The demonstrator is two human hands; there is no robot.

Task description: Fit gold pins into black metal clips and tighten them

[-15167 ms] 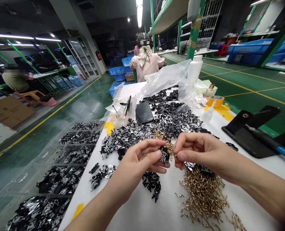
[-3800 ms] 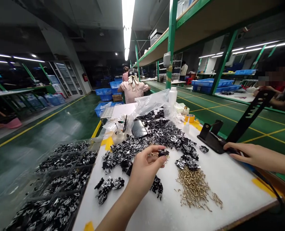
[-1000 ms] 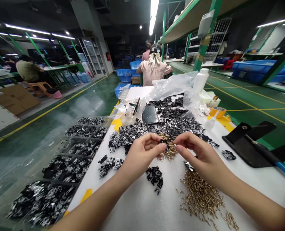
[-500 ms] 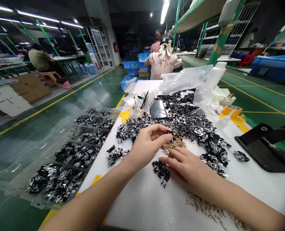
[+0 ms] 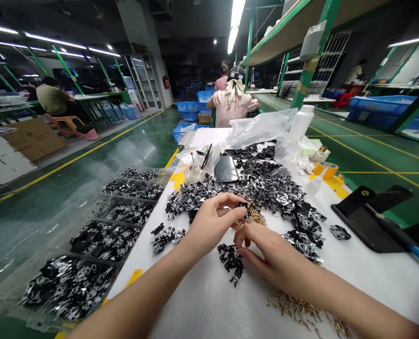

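My left hand point(image 5: 212, 221) pinches a small black plastic part point(image 5: 243, 207) between thumb and fingertips, above a heap of small brass-coloured pins point(image 5: 256, 214). Close by on the right, my right hand point(image 5: 262, 249) has its thumb and fingers curled together; whatever is at the fingertips is too small to make out. Under those fingertips lies a little pile of black parts point(image 5: 230, 261). More brass-coloured pins point(image 5: 294, 306) are scattered beneath my right forearm. A wide heap of black parts with shiny metal pieces point(image 5: 276, 188) spreads behind both hands on the white tabletop point(image 5: 202, 301).
A compartmented clear tray point(image 5: 122, 256) full of similar parts stands left. A phone point(image 5: 226, 169), a plastic bag point(image 5: 266, 127), a white bottle point(image 5: 301, 123) and orange tape point(image 5: 325, 170) sit toward the back. A black hand-lever tool point(image 5: 372, 221) is at right. A person point(image 5: 232, 101) sits ahead.
My right hand's fingers have gone from stretched out over the small black pile to curled together. My left hand keeps its pinch on the black part. The whole view has shifted slightly.
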